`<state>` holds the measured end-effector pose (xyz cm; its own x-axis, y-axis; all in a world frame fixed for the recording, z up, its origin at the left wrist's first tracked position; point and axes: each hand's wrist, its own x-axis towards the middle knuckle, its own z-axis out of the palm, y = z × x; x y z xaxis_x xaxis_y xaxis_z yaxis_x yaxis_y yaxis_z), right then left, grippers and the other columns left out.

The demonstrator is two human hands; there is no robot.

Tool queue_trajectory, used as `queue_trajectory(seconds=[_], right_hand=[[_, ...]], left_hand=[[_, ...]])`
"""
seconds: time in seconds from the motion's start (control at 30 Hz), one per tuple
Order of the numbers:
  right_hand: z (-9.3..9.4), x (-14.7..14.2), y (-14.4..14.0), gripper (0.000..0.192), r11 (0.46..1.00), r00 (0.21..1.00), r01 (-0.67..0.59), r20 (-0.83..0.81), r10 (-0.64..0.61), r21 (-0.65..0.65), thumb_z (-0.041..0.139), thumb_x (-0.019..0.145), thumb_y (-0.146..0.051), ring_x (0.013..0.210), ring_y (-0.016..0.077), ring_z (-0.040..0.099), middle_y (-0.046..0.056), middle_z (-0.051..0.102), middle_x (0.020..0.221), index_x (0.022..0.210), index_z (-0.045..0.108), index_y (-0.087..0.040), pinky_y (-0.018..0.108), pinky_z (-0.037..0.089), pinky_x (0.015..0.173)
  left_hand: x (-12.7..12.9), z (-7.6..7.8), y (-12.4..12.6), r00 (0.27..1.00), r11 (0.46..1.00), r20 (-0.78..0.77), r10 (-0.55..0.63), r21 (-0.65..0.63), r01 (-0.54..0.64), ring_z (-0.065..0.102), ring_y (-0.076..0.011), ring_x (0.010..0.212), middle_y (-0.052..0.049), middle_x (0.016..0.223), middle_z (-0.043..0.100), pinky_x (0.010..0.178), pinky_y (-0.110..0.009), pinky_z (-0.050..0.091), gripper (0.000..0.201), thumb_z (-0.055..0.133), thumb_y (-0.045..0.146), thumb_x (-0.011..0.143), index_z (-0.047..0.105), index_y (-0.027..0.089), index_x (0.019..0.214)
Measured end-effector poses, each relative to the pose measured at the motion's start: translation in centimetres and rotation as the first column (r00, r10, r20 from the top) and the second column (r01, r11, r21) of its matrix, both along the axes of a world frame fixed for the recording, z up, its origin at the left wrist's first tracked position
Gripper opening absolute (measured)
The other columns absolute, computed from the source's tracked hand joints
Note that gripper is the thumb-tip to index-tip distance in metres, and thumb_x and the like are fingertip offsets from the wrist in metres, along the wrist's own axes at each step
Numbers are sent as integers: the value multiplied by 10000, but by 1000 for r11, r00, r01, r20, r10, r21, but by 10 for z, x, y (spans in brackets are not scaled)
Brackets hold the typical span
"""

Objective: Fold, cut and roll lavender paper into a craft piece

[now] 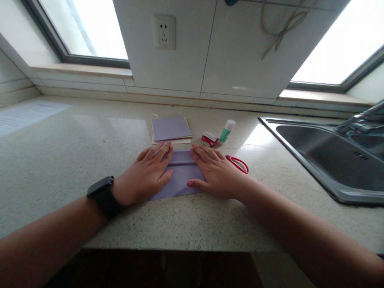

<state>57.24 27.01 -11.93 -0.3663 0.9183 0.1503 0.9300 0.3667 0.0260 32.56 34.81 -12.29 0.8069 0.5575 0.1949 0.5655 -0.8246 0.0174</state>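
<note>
A sheet of purple paper (183, 180) lies on the counter in front of me, with a folded strip running across its far part. My left hand (148, 172) rests flat on the paper's left side, fingers stretched forward. On the right side, my right hand (217, 170) presses down flat, its thumb pointing inward. Both hands cover the side edges of the sheet. Just beyond the right hand lie scissors, of which mainly the red handle (238, 164) shows; their blades are hidden.
Behind the hands lies a stack of purple paper (171, 128). A small red and white box (210, 139) and an upright glue stick (227, 132) stand near it. The steel sink (303, 160) is at the right, a printed sheet (27, 114) at the far left.
</note>
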Motion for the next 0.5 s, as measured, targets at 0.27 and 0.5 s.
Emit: queue_trajectory(seconds=[0.27,0.5], right_hand=[[-3,0,8,1049,1000,1000,15,-17,-15,-13,230,890,-847,1518,377,225,176,202,1661,1587,268,-65,523,234,1216],[-3,3,8,1013,1000,1000,11,-28,-11,-19,281,901,-829,1509,387,246,175,254,1646,1586,290,-83,534,261,1202]], left_hand=[[4,1,3,997,996,81,-4,84,-3,159,-334,1541,-199,1657,219,1211,-526,233,538,364,344,1046,349,92,1521],[16,26,-28,992,990,72,-105,101,97,575,-311,1164,-159,1290,634,1012,-495,460,460,436,369,1025,545,120,1396]])
